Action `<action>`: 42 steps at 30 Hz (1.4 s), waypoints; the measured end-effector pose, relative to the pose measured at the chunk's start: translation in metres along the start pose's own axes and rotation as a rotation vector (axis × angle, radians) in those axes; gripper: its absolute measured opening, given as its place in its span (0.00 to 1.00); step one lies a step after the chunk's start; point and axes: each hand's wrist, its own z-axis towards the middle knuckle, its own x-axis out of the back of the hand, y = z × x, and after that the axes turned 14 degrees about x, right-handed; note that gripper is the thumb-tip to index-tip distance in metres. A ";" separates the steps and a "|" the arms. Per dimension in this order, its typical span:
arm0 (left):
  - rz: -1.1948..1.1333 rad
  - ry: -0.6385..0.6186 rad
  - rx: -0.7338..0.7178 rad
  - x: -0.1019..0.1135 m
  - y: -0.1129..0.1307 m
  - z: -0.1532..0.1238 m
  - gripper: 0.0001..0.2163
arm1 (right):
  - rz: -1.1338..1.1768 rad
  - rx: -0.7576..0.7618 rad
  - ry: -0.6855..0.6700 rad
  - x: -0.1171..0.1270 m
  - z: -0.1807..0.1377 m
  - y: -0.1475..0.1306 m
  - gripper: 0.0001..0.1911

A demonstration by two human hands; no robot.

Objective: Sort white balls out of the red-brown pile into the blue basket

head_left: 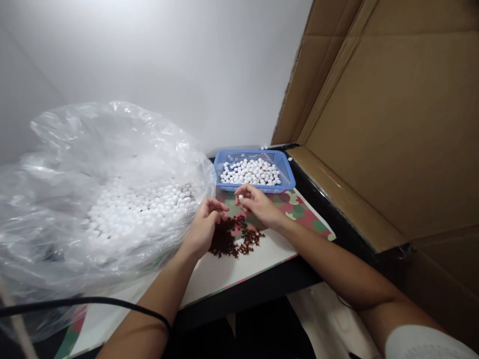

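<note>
My right hand (258, 205) pinches a small white ball (240, 197) between thumb and fingertips, just in front of the blue basket (255, 189). Close by on the left, my left hand (208, 219) has its fingers curled toward the thumb; whatever they may hold is too small to make out. Below both hands lies a loose pile of small, spiky reddish-brown pieces (239, 245). Many white balls (258, 172) fill part of the basket. To the left, a large clear plastic bag (123, 122) gapes, with a mass of similar white balls (145, 207) inside.
A sheet with a red and green pattern (310, 215) covers part of the black table (243, 289). Cardboard (389, 124) stands along the right, and a pale wall (209, 65) behind. A black cable (97, 300) crosses near my left forearm. Some stray white balls (290, 159) lie beyond the basket.
</note>
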 end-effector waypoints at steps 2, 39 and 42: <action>-0.006 -0.016 -0.043 0.002 0.007 -0.003 0.06 | 0.139 -0.109 0.019 0.003 0.002 0.001 0.09; -0.048 0.087 -0.073 0.003 0.011 -0.001 0.12 | -0.033 0.040 -0.087 -0.011 0.005 -0.011 0.17; 0.003 0.099 -0.091 0.004 0.012 -0.002 0.11 | -0.026 0.044 -0.097 -0.010 0.004 -0.011 0.16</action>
